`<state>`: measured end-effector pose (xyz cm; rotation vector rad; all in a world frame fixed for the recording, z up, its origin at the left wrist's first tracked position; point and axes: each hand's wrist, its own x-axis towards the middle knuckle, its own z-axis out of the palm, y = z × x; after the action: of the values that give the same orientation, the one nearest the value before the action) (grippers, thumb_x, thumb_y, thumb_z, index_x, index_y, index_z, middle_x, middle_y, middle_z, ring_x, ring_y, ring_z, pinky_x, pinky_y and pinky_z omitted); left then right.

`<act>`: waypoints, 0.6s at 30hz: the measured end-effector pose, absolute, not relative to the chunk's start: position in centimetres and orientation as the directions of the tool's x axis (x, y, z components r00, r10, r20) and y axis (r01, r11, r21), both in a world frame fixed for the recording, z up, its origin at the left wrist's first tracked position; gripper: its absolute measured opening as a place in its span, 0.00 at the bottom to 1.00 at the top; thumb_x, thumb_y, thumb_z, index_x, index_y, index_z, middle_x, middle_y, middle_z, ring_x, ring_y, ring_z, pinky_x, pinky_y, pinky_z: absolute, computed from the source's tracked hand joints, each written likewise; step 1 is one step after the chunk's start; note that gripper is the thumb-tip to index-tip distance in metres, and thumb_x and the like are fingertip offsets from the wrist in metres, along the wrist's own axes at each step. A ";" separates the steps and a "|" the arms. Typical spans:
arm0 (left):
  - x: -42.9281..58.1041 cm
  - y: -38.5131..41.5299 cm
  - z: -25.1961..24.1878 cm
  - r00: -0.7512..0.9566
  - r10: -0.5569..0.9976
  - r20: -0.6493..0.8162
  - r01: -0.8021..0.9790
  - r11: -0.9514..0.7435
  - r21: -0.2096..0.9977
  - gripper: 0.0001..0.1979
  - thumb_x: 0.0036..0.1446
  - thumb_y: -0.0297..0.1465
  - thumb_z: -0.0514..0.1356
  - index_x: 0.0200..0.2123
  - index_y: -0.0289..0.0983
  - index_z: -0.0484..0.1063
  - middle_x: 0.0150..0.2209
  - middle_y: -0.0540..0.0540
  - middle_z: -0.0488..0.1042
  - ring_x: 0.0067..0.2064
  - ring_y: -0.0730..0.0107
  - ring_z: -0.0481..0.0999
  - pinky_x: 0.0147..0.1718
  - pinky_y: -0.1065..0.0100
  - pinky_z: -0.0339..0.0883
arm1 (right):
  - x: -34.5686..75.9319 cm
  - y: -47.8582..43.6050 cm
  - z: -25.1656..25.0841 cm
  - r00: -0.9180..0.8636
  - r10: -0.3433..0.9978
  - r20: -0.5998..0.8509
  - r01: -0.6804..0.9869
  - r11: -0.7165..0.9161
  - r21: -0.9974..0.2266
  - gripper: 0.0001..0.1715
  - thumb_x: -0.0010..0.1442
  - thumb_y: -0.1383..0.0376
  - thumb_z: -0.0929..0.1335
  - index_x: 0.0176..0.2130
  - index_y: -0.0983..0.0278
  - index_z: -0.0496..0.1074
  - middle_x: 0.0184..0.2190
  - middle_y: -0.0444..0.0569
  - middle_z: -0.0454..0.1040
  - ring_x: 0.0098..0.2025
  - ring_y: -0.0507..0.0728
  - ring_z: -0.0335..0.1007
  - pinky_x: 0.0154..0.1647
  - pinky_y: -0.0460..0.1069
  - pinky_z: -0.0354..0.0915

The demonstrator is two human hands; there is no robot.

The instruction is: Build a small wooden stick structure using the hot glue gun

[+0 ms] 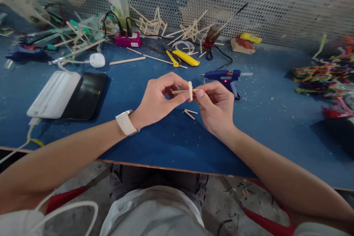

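Note:
Between both hands, just above the blue table, is a small piece of thin wooden sticks: a short pale upright part crossed by a thin stick. My left hand pinches it from the left, thumb and forefinger closed at the upright part. From the other side my right hand grips the stick's right end between thumb and fingers. A little V of short sticks lies on the table below them. Behind my right hand rests a blue glue gun with a red light on.
A yellow cutter and pliers lie behind the hands. At the back are a pink power socket and piles of sticks. A black phone and white power bank sit left; colourful yarn lies right.

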<state>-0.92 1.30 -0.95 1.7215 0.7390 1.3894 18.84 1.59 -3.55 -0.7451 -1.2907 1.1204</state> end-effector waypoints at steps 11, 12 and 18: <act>-0.9 1.2 -1.0 0.225 0.811 0.540 0.001 -0.554 0.832 0.15 0.73 0.45 0.72 0.40 0.39 0.82 0.41 0.46 0.85 0.39 0.71 0.86 0.39 0.69 0.81 | 19.1 1.6 -3.9 -0.105 0.928 0.358 -0.169 0.338 -0.926 0.12 0.66 0.49 0.83 0.41 0.50 0.84 0.35 0.40 0.87 0.37 0.56 0.87 0.45 0.57 0.86; -0.9 1.1 -1.0 0.227 0.811 0.539 0.002 -0.554 0.833 0.15 0.73 0.45 0.72 0.40 0.39 0.82 0.41 0.46 0.85 0.40 0.71 0.86 0.39 0.69 0.81 | 19.1 1.5 -3.8 -0.100 0.927 0.362 -0.167 0.344 -0.924 0.12 0.66 0.49 0.83 0.41 0.50 0.84 0.35 0.40 0.87 0.37 0.56 0.87 0.45 0.57 0.87; -1.1 1.3 -1.4 0.232 0.801 0.552 -0.023 -0.563 0.826 0.09 0.71 0.39 0.74 0.44 0.40 0.84 0.45 0.45 0.84 0.41 0.70 0.85 0.41 0.68 0.82 | 19.0 1.4 -3.5 -0.074 0.914 0.398 -0.176 0.381 -0.908 0.09 0.66 0.52 0.83 0.41 0.50 0.85 0.38 0.40 0.88 0.37 0.56 0.88 0.45 0.57 0.88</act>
<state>-1.05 1.25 -1.45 1.7688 0.7215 1.4137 19.01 1.37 -3.45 -0.7440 -1.3333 1.0536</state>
